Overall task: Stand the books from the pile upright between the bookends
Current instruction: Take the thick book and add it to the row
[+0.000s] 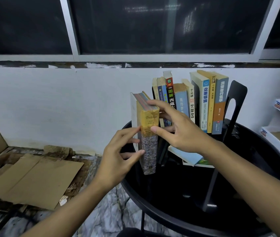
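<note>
Gripping a thick worn paperback (148,134) with both hands, the person holds it upright at the left end of the row of standing books (182,103), above the left side of the round black table (170,199). Whether its lower edge touches the tabletop cannot be told.

The left hand (118,154) pinches the lower part of the spine and the left cover between thumb and fingers. The right hand (178,132) has its fingers curled over the top edge and its thumb pressed on the spine.

Handling, as judged:
- The volume looks heavy for its size and fairly stiff as a block.
- The yellowed spine appears cracked and brittle, so load on it should stay low.
- The safest hold is across both covers near mid-height, squeezing the pages shut.

A black metal bookend (236,100) closes the right end of the row. Flat books of the pile (188,157) lie beneath the right wrist.
</note>
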Motion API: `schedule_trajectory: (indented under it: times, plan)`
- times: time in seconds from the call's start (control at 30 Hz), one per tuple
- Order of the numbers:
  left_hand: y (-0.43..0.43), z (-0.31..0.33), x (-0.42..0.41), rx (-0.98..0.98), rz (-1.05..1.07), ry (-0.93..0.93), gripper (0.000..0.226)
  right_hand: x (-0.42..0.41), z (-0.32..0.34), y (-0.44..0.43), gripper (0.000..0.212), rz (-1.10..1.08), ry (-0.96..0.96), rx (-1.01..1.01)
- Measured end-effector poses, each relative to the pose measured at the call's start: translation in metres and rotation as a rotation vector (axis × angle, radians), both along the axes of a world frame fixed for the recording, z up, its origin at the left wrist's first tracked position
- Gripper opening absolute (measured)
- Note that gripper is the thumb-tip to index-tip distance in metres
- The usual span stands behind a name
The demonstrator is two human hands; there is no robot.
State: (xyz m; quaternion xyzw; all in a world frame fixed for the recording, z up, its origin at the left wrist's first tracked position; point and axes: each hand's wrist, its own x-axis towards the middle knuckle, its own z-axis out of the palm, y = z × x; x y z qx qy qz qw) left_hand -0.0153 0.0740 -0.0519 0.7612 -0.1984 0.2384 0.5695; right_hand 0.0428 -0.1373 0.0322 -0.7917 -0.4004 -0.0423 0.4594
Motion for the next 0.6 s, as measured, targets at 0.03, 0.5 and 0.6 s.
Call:
schedule_trajectory:
  times: [0.03,0.5,0.6]
  plan:
    - [-0.003,-0.001,0.001,0.009,0.013,0.007,0.066,-0.002,0.0,-0.001,0.062,-0.008,-0.004,-0.008]
    - [-0.009,-0.032,-0.004,0.071,0.097,0.131,0.083,-0.024,-0.012,0.052,0.06,-0.549,-0.387,-0.064]
    - [-0.01,-0.033,-0.006,0.087,0.117,0.127,0.083,-0.023,-0.014,0.056,0.055,-0.576,-0.409,-0.05]
